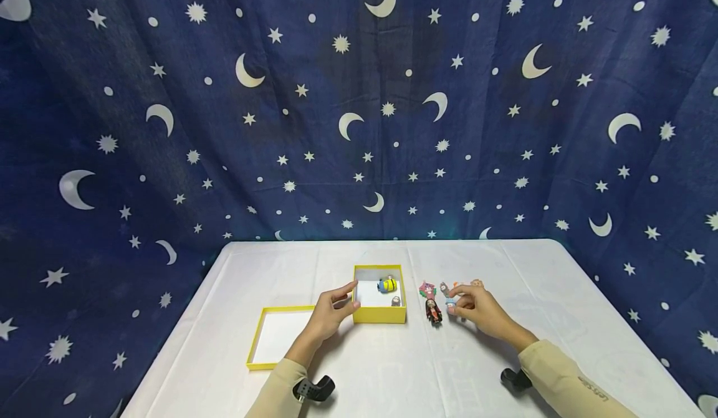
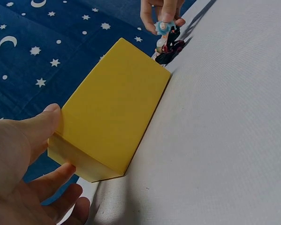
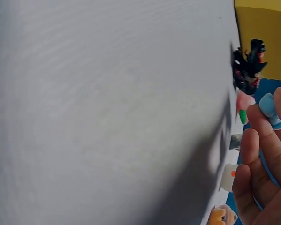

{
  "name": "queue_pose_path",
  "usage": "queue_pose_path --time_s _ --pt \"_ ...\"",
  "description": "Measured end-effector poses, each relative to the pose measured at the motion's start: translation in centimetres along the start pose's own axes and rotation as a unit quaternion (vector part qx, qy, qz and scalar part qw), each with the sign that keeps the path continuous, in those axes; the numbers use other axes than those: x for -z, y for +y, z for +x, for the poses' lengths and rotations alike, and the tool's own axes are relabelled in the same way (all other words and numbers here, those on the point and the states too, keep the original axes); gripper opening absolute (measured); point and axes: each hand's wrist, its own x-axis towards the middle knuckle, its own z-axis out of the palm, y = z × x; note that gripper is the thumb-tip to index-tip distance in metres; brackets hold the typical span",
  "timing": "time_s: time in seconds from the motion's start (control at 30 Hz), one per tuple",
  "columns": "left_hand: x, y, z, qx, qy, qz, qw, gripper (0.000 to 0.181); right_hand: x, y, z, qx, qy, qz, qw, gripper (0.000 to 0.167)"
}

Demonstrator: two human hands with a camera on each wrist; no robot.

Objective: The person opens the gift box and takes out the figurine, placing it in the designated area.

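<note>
My left hand (image 1: 328, 315) rests its thumb and a fingertip against the left side of a yellow box (image 1: 379, 316); its other fingers are loosely spread in the left wrist view. Inside the white-lined box lie a yellow-and-blue figurine (image 1: 387, 285) and a small grey figurine (image 1: 396, 301). To the right of the box, my right hand (image 1: 478, 309) pinches a small light-blue figurine (image 3: 268, 106) between thumb and index finger, just above the table. Beside that hand are a black-and-red figurine (image 1: 433, 312), a pink figurine (image 1: 427, 289) and a grey one (image 1: 444, 288).
A shallow yellow-edged lid (image 1: 256, 338), white inside, lies on the white tablecloth (image 1: 387, 374) to the left of the box. Behind my right hand a brown figurine (image 1: 477, 283) and an orange one are partly hidden. A starry blue curtain (image 1: 314, 125) hangs behind the table.
</note>
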Motion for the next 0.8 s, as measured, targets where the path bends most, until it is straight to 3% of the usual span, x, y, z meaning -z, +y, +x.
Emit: queue_pose_path --time_s 0.23,0.63,0.8 --pt "-0.04 0.22 -0.02 0.036 0.002 -0.033 0.9988 0.052 -0.36 0.19 0.00 -0.012 -0.004 -0.022 0.9997 0.029" --pt "-0.06 -0.12 0.14 0.036 0.007 -0.023 0.9990 0.051 -0.78 0.32 -0.06 -0.002 -0.002 -0.068 0.9977 0.022" --pt "-0.07 -0.03 0.11 0.041 0.007 -0.023 0.9989 0.050 -0.66 0.11 -0.12 -0.007 0.000 -0.111 0.9938 0.022"
